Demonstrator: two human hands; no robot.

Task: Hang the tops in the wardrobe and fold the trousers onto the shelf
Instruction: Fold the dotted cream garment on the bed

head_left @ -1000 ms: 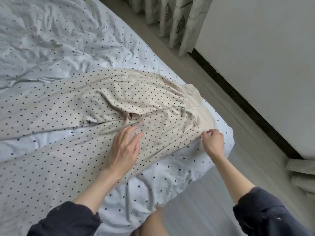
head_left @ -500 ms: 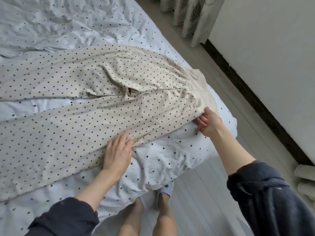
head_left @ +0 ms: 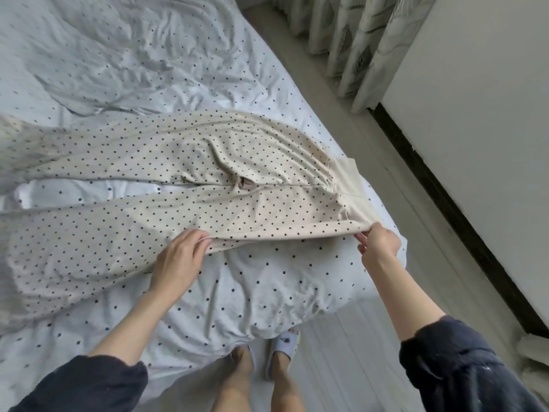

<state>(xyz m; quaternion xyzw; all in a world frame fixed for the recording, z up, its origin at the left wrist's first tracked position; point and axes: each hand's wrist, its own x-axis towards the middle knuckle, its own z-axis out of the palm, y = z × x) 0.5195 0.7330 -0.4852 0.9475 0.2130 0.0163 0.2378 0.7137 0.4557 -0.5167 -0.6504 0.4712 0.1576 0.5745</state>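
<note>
Cream cotton trousers with small dark polka dots (head_left: pixel 166 179) lie spread flat on the bed (head_left: pixel 118 60), legs running off toward the left, plain cream waistband (head_left: pixel 350 185) at the right near the bed's edge. Bed is covered in a wrinkled pale blue-white sheet with sparse dark dots. Left hand (head_left: pixel 178 257) pinches the near edge of the near trouser leg, fingers curled over the fabric, lifting it slightly off the sheet. Right hand (head_left: pixel 378 240) grips the near corner of the waistband end, thumb and fingers closed on the cloth. The edge between both hands is pulled taut and raised. Both forearms bare, dark navy sleeves (head_left: pixel 463 370) pushed up. Person stands at the bed's side, bare legs and a pale slipper (head_left: pixel 283 349) visible on the light wood floor (head_left: pixel 356 367). Leaf-patterned grey curtains (head_left: pixel 356 40) hang at upper right beside a white wall (head_left: pixel 481 120) with a dark skirting strip.
</note>
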